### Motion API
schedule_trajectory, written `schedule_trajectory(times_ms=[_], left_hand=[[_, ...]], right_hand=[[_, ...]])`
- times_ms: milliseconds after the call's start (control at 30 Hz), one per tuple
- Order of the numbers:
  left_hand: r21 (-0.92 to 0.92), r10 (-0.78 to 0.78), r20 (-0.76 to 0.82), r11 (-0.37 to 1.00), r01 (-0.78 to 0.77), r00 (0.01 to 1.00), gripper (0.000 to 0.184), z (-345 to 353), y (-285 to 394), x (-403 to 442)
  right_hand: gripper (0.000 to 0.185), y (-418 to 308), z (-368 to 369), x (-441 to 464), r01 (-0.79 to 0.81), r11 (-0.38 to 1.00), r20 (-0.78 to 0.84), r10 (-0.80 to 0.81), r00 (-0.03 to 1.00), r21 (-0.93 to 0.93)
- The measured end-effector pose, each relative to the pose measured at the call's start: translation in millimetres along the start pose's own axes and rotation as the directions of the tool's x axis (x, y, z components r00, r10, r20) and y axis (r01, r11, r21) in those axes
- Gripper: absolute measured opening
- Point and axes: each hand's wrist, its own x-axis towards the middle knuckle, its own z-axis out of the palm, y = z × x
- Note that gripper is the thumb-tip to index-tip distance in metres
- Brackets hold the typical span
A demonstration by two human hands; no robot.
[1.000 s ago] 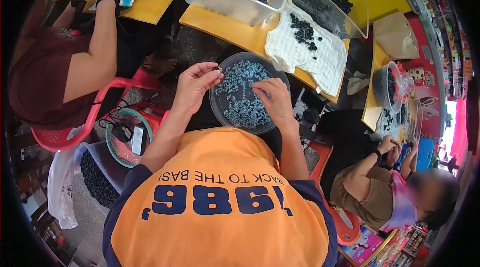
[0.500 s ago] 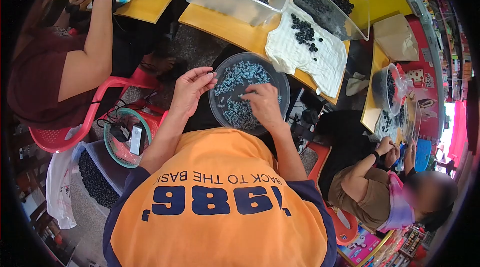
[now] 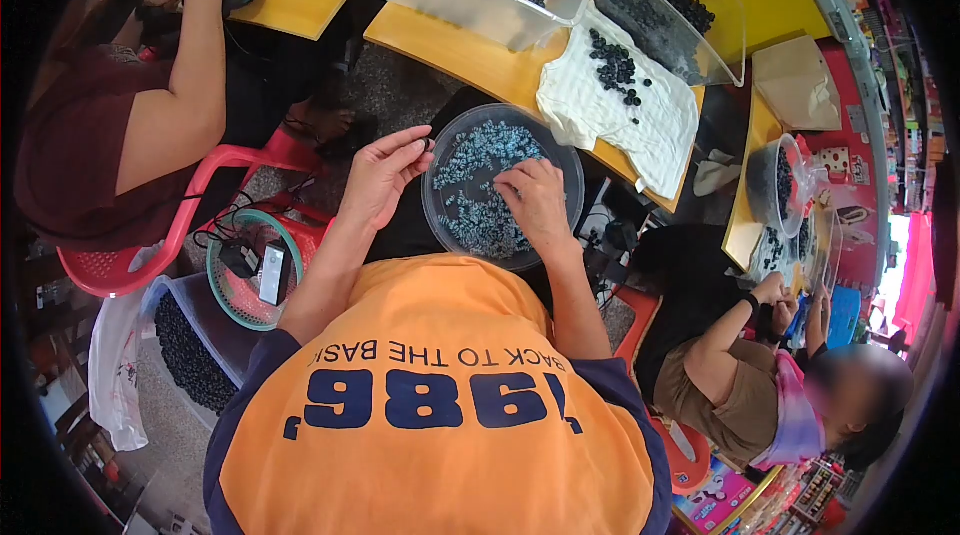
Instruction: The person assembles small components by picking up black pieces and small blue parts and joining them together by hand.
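Note:
My left hand [image 3: 382,175] is raised at the left rim of a round dark basin [image 3: 432,207], with thumb and fingertips pinched on a small black round part [image 3: 428,144]. Inside the basin lie many tiny silvery-blue coil-like pieces [image 3: 490,147], spread in loose heaps. Over the basin's right half, my right hand [image 3: 537,197] reaches down with thumb and forefinger drawn together among the pieces. Whatever sits between those fingertips is too small to make out.
Beyond the basin, a yellow table [image 3: 440,35] carries a clear bin [image 3: 480,10] of black parts, and a white cloth [image 3: 610,125] with more of them. Co-workers sit at left and right. A green basket [image 3: 222,280] and a tub of black parts [image 3: 190,360] stand at left.
My right hand has shifted slightly right, and its fingers have come together over the pieces. My left hand keeps its pinch on the black part. The whole view has shifted slightly.

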Motion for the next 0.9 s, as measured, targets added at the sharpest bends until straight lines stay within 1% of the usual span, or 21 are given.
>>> schedule_trajectory(times_ms=[33,100,233,300,433,500,533,567,600,633,667,700,733,800,833,900], left_hand=[[-0.001,0.0,0.0,1.0,0.0,1.0,0.027,0.3,0.3,0.0],[-0.008,0.002,0.006,1.0,-0.002,1.0,0.026,2.4,0.1,-0.2],[-0.011,-0.013,0.017,1.0,0.014,1.0,0.025,6.8,-3.0,-2.7],[0.007,-0.022,0.032,1.0,0.022,0.999,0.025,10.0,-3.9,-3.9],[0.029,-0.026,0.05,0.999,0.025,0.998,0.025,15.2,-3.5,-7.4],[0.032,-0.052,0.061,0.998,0.05,0.997,0.023,15.0,-6.4,-7.6],[0.032,-0.048,0.062,0.998,0.046,0.997,0.023,16.0,-7.6,-8.3],[0.028,-0.071,0.073,0.997,0.069,0.995,0.022,17.9,-9.0,-8.7],[0.025,-0.094,0.087,0.995,0.092,0.992,0.021,20.1,-10.8,-8.7],[0.016,-0.103,0.093,0.995,0.102,0.99,0.022,21.8,-12.8,-8.9],[0.019,-0.099,0.1,0.995,0.098,0.99,0.022,24.6,-13.7,-9.2],[0.005,-0.124,0.113,0.992,0.125,0.986,0.021,28.6,-14.3,-9.8],[-0.007,-0.148,0.126,0.989,0.151,0.981,0.021,31.9,-14.5,-10.4],[0.002,-0.145,0.15,0.989,0.146,0.978,0.022,37.2,-13.7,-12.0],[0.005,-0.162,0.167,0.987,0.163,0.973,0.022,40.8,-11.9,-13.7],[-0.009,-0.188,0.202,0.981,0.194,0.961,0.023,43.0,-11.7,-14.9]], right_hand=[[0.009,-1.3,0.3,0.0,0.0,1.0,0.0,0.0,1.0,-0.001],[0.009,-4.5,1.4,-1.3,-0.05,0.998,0.08,0.053,0.995,-0.041],[0.008,-6.2,6.8,-2.9,-0.07,0.996,0.098,0.075,0.992,-0.056],[0.009,-6.1,8.2,-3.4,-0.091,0.995,0.151,0.098,0.984,-0.05],[0.01,-12.3,5.4,-4.8,-0.063,0.997,0.146,0.068,0.987,-0.038],[0.01,-18.2,-4.7,-3.4,-0.054,0.997,0.075,0.05,0.996,0.053],[0.01,-21.0,-9.2,-2.9,-0.05,0.997,0.073,0.046,0.996,0.052],[0.01,-23.4,-13.8,-2.7,-0.203,0.95,0.09,0.187,0.978,0.235],[0.009,-24.1,-17.3,-3.2,-0.344,0.847,0.13,0.319,0.939,0.405],[0.009,-23.5,-19.4,-3.9,-0.341,0.849,0.122,0.319,0.94,0.404],[0.009,-22.5,-20.9,-4.5,-0.424,0.726,0.18,0.393,0.902,0.541],[0.009,-22.6,-22.6,-4.1,-0.49,0.574,0.25,0.448,0.858,0.656],[0.009,-24.2,-24.3,-2.8,-0.484,0.577,0.243,0.445,0.862,0.658],[0.01,-32.0,-29.5,1.3,-0.306,0.524,0.094,0.392,0.915,0.795],[0.01,-39.2,-34.6,4.2,-0.301,0.525,0.089,0.391,0.916,0.796],[0.012,-54.1,-45.1,10.0,-0.261,0.699,-0.024,0.37,0.929,0.666]])
